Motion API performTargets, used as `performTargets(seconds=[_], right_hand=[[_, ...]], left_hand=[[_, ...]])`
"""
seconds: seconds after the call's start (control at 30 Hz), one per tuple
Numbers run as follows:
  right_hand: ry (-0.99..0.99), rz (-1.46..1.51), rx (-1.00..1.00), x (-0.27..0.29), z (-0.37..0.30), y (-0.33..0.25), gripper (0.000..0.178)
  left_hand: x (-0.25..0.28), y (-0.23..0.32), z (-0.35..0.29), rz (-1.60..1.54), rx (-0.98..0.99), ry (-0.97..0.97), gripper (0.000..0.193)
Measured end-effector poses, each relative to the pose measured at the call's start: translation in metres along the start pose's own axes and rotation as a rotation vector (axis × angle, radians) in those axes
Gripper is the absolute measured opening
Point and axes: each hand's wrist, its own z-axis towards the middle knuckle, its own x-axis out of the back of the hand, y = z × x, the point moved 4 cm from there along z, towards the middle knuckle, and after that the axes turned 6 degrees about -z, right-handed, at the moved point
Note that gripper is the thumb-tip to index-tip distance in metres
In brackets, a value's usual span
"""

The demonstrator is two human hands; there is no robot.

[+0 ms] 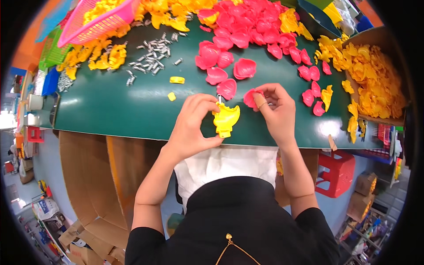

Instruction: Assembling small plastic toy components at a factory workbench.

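Between the thumb and fingers of my left hand point(191, 126) is a yellow plastic shell part point(226, 117), held just above the table's near edge. A small metal pin point(219, 99) sticks up at its top left corner. My right hand point(279, 110) pinches a red petal-shaped plastic piece point(251, 99), a little apart from the yellow part. Beyond the hands lie loose red petal pieces point(227, 88), one of them close behind the yellow part. Two small yellow pieces, a ring-like one point(177, 80) and a squarish one point(172, 96), rest left of them.
Metal pins point(152, 55) lie scattered at the back left, near a pink basket point(95, 27) of yellow parts. A heap of red pieces point(258, 22) covers the back middle. At right stands a cardboard box point(399, 79) full of orange-yellow parts. A red stool point(338, 174) is below the green table point(110, 106).
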Motion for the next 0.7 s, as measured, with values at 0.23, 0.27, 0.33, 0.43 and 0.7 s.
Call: performTargets(seconds=[0.23,0.27,0.33,0.43,0.7], right_hand=[[0.003,-0.154,-0.014,0.002,-0.027,0.019,0.014],[0.004,-0.156,-0.018,0.000,-0.028,0.021,0.014],[0.065,-0.124,0.039,0.002,-0.029,0.020,0.013],[0.094,-0.090,0.002,0.005,-0.032,0.020,0.015],[0.040,-0.205,0.237,-0.005,-0.023,-0.007,0.012]], left_hand=[[-0.023,0.030,-0.011,0.577,-0.062,0.120,0.054],[-0.033,0.036,-0.015,0.609,-0.065,0.080,0.056],[-0.052,0.044,-0.015,0.729,-0.083,0.060,0.050],[-0.047,0.034,-0.015,0.946,-0.180,0.083,0.037],[-0.045,0.020,-0.027,0.916,-0.246,0.095,0.025]])
